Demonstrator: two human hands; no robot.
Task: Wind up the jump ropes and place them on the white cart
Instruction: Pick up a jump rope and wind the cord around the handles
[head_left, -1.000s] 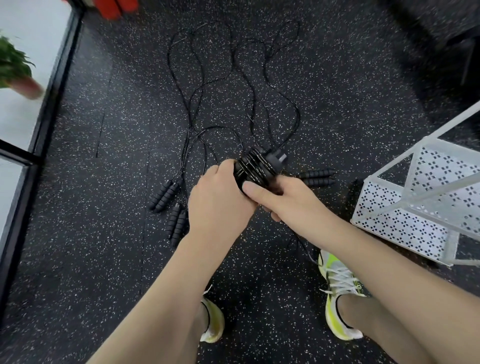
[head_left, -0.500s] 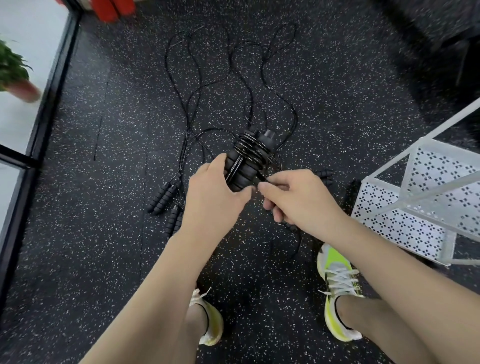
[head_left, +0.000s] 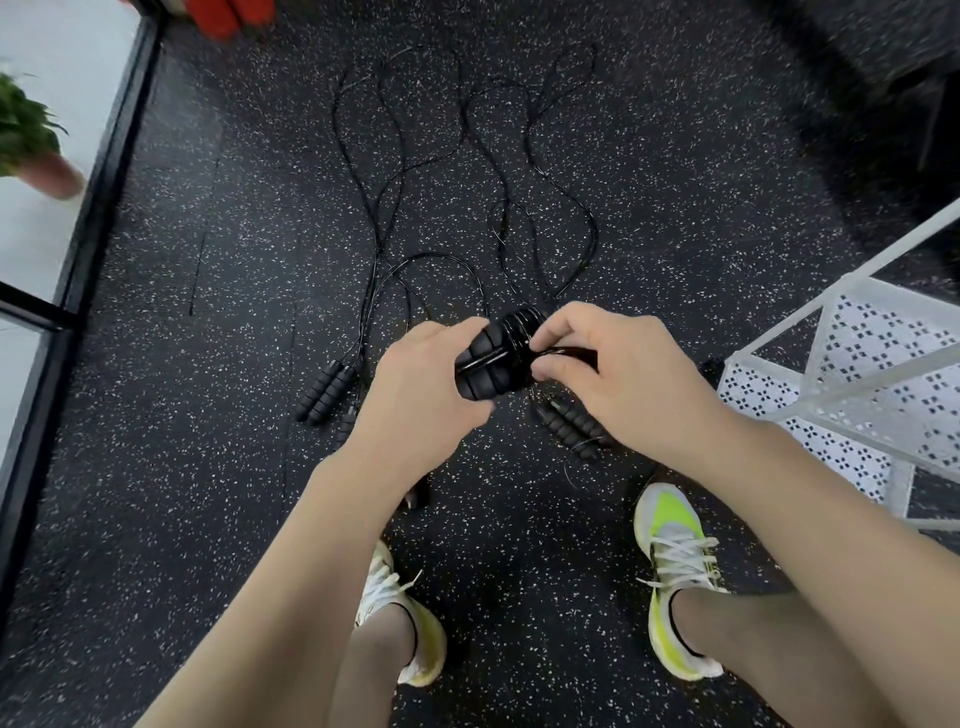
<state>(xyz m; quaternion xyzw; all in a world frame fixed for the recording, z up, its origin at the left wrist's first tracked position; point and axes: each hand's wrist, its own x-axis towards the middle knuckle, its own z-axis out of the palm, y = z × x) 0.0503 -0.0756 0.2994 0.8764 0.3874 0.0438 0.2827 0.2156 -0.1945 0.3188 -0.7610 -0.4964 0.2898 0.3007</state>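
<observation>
So the left hand (head_left: 415, 384) grips the paired handles of the jump rope (head_left: 493, 358), long axis tilting up toward the right, while the right hand (head_left: 618, 374) pinches the cord end at the wraps. White cart (head_left: 852, 384) sits just off to the right, so the right hand is nearer for the drop-off.

Brightness: even, soft indoor light — the speckled floor (head_left: 218, 467) reads dark, skin and shoes well exposed.
Source: the pale strip beyond the black frame (head_left: 104, 171) at left is the brightest area, close to washed out.
Shadows: faint and diffuse, a soft dark patch between the shoes.
Glare: thin highlights on the wound cord (head_left: 519, 332).
Blur: potted plant (head_left: 26, 135) and red shape (head_left: 228, 15) smeared — corners soft.
Distortion: wide-angle bending; frame and white cart (head_left: 852, 384) rails splay outward.
</observation>
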